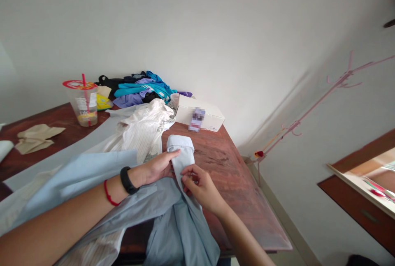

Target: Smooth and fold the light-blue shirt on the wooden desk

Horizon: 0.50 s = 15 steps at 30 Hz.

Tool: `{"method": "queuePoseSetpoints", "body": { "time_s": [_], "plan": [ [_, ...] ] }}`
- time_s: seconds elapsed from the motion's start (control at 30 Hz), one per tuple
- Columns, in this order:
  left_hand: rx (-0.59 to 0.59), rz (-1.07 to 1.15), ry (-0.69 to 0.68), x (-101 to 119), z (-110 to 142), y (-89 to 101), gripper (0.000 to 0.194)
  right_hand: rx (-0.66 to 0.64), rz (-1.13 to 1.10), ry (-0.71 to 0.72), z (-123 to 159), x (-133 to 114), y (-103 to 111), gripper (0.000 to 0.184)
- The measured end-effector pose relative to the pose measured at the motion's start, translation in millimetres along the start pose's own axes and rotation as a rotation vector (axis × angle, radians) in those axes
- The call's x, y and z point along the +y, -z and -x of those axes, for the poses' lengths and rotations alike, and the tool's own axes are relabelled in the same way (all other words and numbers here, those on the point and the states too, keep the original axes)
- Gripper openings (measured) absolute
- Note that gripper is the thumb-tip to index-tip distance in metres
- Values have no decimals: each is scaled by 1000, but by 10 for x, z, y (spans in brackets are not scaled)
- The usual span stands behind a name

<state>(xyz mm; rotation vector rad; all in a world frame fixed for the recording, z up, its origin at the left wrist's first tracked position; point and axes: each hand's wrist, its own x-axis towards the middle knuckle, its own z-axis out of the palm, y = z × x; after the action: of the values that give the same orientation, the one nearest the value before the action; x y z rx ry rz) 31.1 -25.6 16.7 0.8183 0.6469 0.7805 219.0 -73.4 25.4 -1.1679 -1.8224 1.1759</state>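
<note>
Left hand (pixel 157 167) and right hand (pixel 199 188) both pinch soft pale-blue shirt (pixel 182 159) cuff on wooden table (pixel 228 163); far white box (pixel 200 116) label blurred, unreadable.

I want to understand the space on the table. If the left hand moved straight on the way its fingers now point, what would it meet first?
The left hand points right, along the light blue shirt cuff it already touches. Past that, it would likely meet the right hand fingers on the same cuff, though depth is unclear.
</note>
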Motion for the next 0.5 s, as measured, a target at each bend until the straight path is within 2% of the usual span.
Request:
{"method": "queuePoseSetpoints", "body": {
  "time_s": [0.2,0.27,0.33,0.4,0.5],
  "plan": [
    [47,90,-38,36,9,-29,42,-103,446,-192,660,-3,163,20],
    [38,107,-41,49,25,-43,43,-96,596,-255,858,29,164,24],
    [29,124,-47,58,46,-57,40,-67,704,-288,1019,105,140,21],
    [18,140,-56,61,65,-66,37,-82,735,-313,1146,208,106,14],
    [-30,154,-61,55,71,-62,36,-160,649,-325,1306,330,40,15]
  ]
}}
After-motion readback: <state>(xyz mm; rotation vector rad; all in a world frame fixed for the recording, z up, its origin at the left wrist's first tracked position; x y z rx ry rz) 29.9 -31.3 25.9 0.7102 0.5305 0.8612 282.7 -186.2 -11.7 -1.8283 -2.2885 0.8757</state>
